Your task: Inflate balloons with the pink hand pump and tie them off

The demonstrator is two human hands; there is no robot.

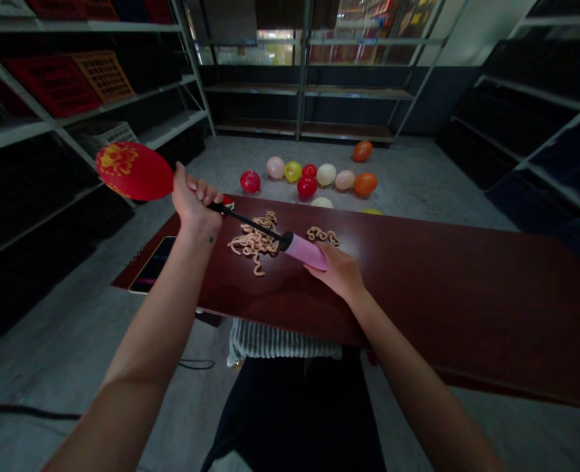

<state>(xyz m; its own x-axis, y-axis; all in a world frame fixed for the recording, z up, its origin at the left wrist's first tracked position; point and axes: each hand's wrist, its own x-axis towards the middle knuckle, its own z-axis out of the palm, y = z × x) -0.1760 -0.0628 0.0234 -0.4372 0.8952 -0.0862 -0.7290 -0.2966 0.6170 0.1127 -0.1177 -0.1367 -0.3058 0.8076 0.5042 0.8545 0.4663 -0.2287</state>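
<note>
My left hand [196, 203] is closed around the neck of a part-inflated red balloon [133, 170] with a yellow print, where it meets the black nozzle of a hand pump. My right hand [333, 272] wraps the pump's pink barrel [305, 252], whose thin black rod [248, 219] runs up to my left hand. Beneath the pump, on the dark red wooden tabletop [442, 295], lies a tangled heap of uninflated pale balloons [253, 239]. A smaller heap [323, 235] lies just beyond the barrel.
Several inflated balloons [309, 177] in mixed colours lie on the grey floor beyond the table. A phone or tablet [152, 265] lies at the table's left end. Metal shelves [38, 124] holding crates stand to the left, with more shelving ahead and right.
</note>
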